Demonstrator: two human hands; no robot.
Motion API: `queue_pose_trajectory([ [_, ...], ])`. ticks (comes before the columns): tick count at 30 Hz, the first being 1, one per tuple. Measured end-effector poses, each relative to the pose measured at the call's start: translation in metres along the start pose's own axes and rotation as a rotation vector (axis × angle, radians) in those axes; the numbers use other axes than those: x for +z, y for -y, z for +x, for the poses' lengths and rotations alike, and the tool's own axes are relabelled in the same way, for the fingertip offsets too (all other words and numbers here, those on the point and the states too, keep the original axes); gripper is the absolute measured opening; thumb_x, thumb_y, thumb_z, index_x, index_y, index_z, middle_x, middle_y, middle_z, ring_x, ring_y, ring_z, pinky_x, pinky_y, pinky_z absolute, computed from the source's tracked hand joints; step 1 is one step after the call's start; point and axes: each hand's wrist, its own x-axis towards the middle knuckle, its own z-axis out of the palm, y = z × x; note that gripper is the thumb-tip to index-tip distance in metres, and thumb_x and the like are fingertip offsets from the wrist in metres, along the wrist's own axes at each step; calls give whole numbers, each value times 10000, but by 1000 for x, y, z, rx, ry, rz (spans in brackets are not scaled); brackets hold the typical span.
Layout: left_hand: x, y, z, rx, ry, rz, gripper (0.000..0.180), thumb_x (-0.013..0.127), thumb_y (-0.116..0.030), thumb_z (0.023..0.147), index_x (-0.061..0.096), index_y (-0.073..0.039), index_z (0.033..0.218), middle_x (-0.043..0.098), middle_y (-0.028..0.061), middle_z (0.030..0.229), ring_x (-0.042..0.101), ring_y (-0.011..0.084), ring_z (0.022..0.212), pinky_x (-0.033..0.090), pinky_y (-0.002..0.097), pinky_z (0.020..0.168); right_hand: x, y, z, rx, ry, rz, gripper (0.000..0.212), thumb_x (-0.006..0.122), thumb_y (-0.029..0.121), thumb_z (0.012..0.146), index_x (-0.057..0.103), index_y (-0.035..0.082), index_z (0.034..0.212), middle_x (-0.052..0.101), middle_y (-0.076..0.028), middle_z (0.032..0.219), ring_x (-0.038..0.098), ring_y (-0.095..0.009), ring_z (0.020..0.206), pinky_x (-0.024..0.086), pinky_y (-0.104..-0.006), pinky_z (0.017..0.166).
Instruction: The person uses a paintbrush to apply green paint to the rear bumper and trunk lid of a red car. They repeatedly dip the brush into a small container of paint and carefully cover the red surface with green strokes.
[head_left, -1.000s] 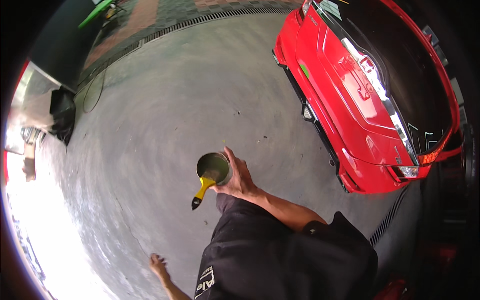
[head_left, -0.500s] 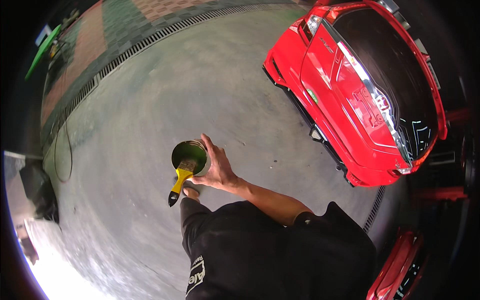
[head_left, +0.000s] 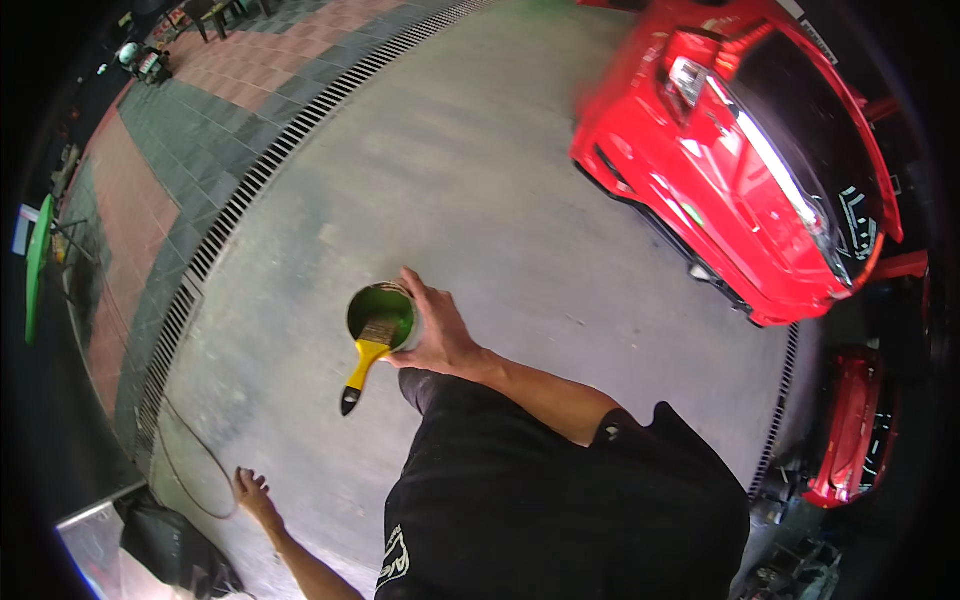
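Note:
My right hand (head_left: 443, 325) is wrapped round the side of an open can (head_left: 413, 316), its fingers at the far side and rim. Green, paint-like colour coats the inside of the can. A flat paintbrush (head_left: 368, 358) leans in it, bristles down inside, while its yellow handle with a black end sticks out over the near rim. Low at the left, my left hand (head_left: 256, 497) hangs apart from the can with its fingers loosely spread and nothing in them. Behind that hand a thin hose or cable (head_left: 185, 490) curves across the floor.
A red car (head_left: 720, 190) stands at the right on the grey concrete floor (head_left: 480, 200). Further right is another red car part (head_left: 845, 425). A drain grate (head_left: 270, 165) borders tiled paving at the left. A dark covered object (head_left: 170, 545) sits at lower left.
My left hand has come into view at lower left. The red car has shifted right and more paving shows as my view turns. The can and brush stay in my right hand.

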Motion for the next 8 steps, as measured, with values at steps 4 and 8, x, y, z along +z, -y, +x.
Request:
queue_pose_trajectory([
  [4,50,-29,136,-93,206,69,434,587,-366,1128,675,-55,1418,745,69,1001,730,173,839,551,322,666,108,-45,169,-100,-88,-61,1282,1035,209,605,294,-41,1621,711,-207,1309,736,-414,1109,596,-481,950],
  [8,82,18,238,-329,558,196,441,627,-401,1112,698,-72,1399,753,50,973,740,187,844,574,332,665,206,-58,325,-49,-73,-14,1284,1035,229,618,296,-54,1629,715,-220,1327,734,-419,1169,583,-490,1020],
])
